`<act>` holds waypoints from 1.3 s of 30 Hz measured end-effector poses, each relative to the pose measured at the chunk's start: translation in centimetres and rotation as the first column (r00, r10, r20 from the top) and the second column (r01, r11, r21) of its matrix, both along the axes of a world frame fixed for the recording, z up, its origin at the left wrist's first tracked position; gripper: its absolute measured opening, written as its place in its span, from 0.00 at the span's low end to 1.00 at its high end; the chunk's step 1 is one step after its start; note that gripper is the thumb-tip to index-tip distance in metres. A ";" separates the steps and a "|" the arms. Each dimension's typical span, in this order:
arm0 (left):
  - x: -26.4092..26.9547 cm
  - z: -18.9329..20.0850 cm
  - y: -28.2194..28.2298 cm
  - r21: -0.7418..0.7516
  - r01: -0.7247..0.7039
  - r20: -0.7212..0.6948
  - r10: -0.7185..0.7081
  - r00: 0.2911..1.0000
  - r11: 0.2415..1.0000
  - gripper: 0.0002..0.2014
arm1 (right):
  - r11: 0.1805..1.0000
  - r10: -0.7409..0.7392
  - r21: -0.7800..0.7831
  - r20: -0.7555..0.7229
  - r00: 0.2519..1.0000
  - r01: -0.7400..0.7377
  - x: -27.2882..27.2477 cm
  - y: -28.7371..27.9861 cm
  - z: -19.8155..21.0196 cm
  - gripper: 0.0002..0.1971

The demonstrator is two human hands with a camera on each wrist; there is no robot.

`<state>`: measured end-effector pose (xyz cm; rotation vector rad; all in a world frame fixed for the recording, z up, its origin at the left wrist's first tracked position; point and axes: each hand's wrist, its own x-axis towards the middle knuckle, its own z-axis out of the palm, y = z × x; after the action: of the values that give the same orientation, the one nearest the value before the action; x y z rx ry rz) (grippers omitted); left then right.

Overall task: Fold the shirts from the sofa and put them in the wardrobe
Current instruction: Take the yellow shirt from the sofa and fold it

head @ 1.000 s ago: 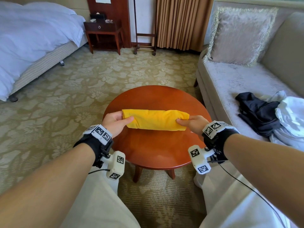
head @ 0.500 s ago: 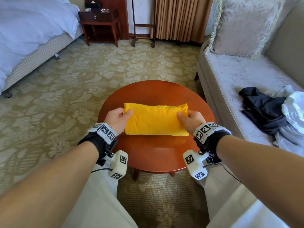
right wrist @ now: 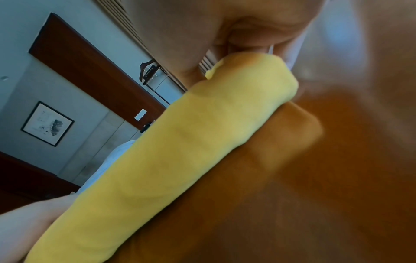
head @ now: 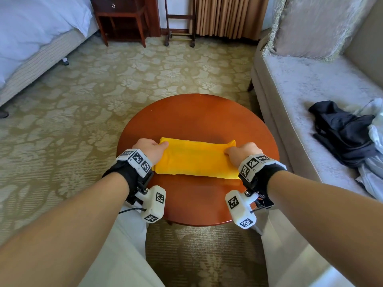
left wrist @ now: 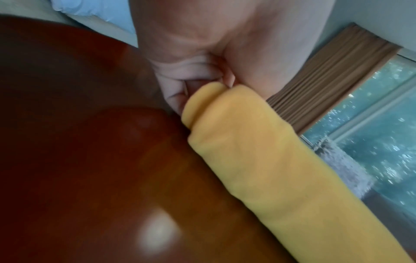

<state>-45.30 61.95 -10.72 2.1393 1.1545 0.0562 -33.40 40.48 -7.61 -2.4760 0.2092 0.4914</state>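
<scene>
A folded yellow shirt (head: 196,158) lies as a flat rectangle on the round red-brown wooden table (head: 199,121). My left hand (head: 152,149) grips its left end, thumb on top and fingers curled under. My right hand (head: 241,152) grips the right end the same way. The left wrist view shows the yellow shirt (left wrist: 270,169) pinched at its corner by curled fingers (left wrist: 180,83) above the table (left wrist: 90,160). In the right wrist view the yellow shirt (right wrist: 180,151) runs away from my right hand's pinch. More shirts, a black one (head: 344,133) and pale ones (head: 373,162), lie crumpled on the sofa (head: 300,96).
A cushion (head: 319,25) leans on the sofa's back at the right. A bed (head: 31,38) with white bedding stands at the far left, a dark nightstand (head: 122,15) and a wooden stand (head: 180,19) by the curtains behind. Patterned carpet (head: 72,121) surrounds the table.
Both hands have brought the yellow shirt toward me and laid it flatter on the table. What was a narrow roll now shows as a wider rectangle. My head has tilted further down.
</scene>
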 end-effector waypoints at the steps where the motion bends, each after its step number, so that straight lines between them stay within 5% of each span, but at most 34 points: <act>1: 0.1 0.5 -0.2 0.059 0.007 -0.028 -0.005 1.000 0.998 0.25 | 1.000 -0.012 -0.005 0.028 1.000 0.012 -0.1 0.1 0.0 0.15; 4: 0.2 1.8 -1.4 0.176 0.020 0.022 -0.025 0.999 0.984 0.24 | 0.998 0.052 -0.041 0.242 0.969 -0.044 -0.6 0.5 -0.1 0.29; 7: -0.1 2.7 -2.9 0.330 0.200 0.039 -0.225 0.974 0.923 0.30 | 0.920 0.393 -0.186 0.460 0.797 -0.346 -1.8 0.6 0.0 0.32; 10: 0.3 3.0 -4.7 0.410 0.424 -0.074 -0.434 0.898 0.808 0.28 | 0.762 0.642 -0.288 0.451 0.620 -0.580 -3.0 1.1 -0.8 0.34; 13: 0.5 1.9 -5.6 0.342 0.585 -0.283 -0.514 0.810 0.735 0.28 | 0.631 0.775 -0.416 0.308 0.552 -0.654 -3.6 1.3 -2.5 0.33; 17: 0.0 0.5 -5.6 0.202 0.684 -0.504 -0.524 0.687 0.701 0.31 | 0.570 0.803 -0.416 0.100 0.587 -0.708 -3.4 0.7 -4.0 0.35; 24: 0.7 0.6 -5.4 0.121 0.672 -0.530 -0.525 0.666 0.730 0.32 | 0.639 0.751 -0.423 0.162 0.640 -0.643 -3.6 1.2 -4.9 0.37; 33: 0.4 0.9 -5.0 0.108 0.550 -0.452 -0.451 0.769 0.828 0.36 | 0.814 0.549 -0.238 0.014 0.836 -0.530 -2.8 0.9 -3.4 0.45; 36: -0.5 1.7 -4.4 0.109 0.435 -0.360 -0.372 0.855 0.894 0.34 | 0.926 0.365 -0.123 0.062 0.929 -0.356 -2.1 0.6 -2.6 0.41; 39: -1.3 2.5 -3.8 0.152 0.226 -0.302 -0.172 0.938 0.962 0.40 | 0.973 0.184 -0.169 0.135 0.974 -0.160 -2.3 0.1 -1.2 0.40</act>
<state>-46.56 58.15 -8.27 2.4819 1.1192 -0.2572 -35.74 40.53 -8.82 -2.6866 -0.0301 0.3693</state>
